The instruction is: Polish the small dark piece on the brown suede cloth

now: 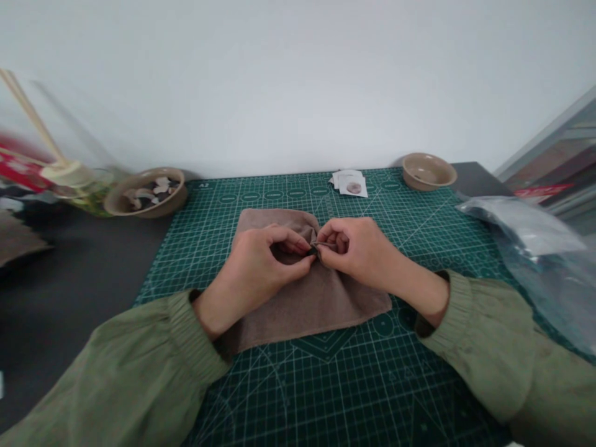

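Note:
A brown cloth [298,310] is spread on the green cutting mat, its middle bunched up into folds. My left hand [258,264] pinches at the gathered part with thumb and index finger. From the other side my right hand [363,248] grips a fold of the same cloth, fingers curled and thumb pressed against them. The fingertips of both hands almost meet. A small dark spot shows between them, and I cannot tell what it is. The cloth's lower edge lies flat towards me.
Beneath everything lies the cutting mat [344,385] on a dark table [84,273]. At the left, a bowl [174,202] holds dark and pale pieces, beside a reed diffuser [69,174]. White cards [352,184], another bowl [429,171] and a clear plastic bag [526,230] stand at back and right.

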{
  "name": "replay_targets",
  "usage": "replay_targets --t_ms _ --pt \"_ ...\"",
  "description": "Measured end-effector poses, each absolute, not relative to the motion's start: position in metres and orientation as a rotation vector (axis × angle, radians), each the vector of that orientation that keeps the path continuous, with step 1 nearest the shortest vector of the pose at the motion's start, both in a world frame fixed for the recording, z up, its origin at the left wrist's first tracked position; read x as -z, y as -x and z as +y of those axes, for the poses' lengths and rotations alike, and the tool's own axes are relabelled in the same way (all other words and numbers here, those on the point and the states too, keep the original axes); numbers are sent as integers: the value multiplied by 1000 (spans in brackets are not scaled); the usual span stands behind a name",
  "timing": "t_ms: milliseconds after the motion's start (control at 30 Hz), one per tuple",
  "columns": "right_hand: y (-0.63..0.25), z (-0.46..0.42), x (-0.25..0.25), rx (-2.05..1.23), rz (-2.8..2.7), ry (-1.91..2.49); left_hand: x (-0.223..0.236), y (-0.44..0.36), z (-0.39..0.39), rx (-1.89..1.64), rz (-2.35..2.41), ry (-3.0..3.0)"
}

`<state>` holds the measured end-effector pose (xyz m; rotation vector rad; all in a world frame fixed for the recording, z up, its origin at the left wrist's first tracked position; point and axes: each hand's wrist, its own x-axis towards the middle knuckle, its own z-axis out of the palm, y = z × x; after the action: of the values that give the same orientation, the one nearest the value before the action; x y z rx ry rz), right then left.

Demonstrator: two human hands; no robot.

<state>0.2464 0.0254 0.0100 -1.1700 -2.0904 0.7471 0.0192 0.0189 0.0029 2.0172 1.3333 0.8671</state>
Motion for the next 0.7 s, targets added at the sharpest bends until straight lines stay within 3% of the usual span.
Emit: replay_targets --t_ms 700 --pt "-247 26 -9 -742 -2098 1156 -8 -22 17 -876 1326 -1976"
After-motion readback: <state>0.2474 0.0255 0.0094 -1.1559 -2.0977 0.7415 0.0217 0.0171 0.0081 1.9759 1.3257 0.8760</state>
